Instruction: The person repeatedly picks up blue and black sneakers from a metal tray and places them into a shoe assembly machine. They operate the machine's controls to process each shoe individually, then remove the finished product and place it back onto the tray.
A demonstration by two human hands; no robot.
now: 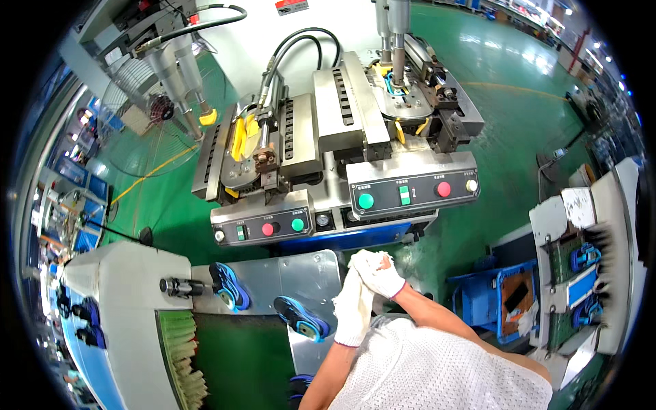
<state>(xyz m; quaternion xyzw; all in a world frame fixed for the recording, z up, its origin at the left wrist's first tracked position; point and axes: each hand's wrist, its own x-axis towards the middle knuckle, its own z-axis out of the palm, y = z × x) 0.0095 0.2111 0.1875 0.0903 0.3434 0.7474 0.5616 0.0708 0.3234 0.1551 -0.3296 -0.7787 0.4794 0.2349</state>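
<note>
White knitted gloves cover both my hands, which meet in front of my body at the near edge of the machine. My left hand (354,309) points upward, its fingertips pressed in against the other glove. Closed over that spot is my right hand (380,275), with a reddish patch showing on its glove. Whatever lies between the fingers is hidden. Left of my hands, a black and blue sneaker (301,318) rests on a metal shelf (273,273). Another sneaker (230,287) lies farther left on it, and part of a third shows at the lower edge.
Ahead stands a two-station metal press (328,150) with button panels (413,191). To the left is a grey machine with pale bristles (181,355). On the right are a blue crate (478,301) and a rack holding more sneakers (585,313). A fan (147,116) stands behind.
</note>
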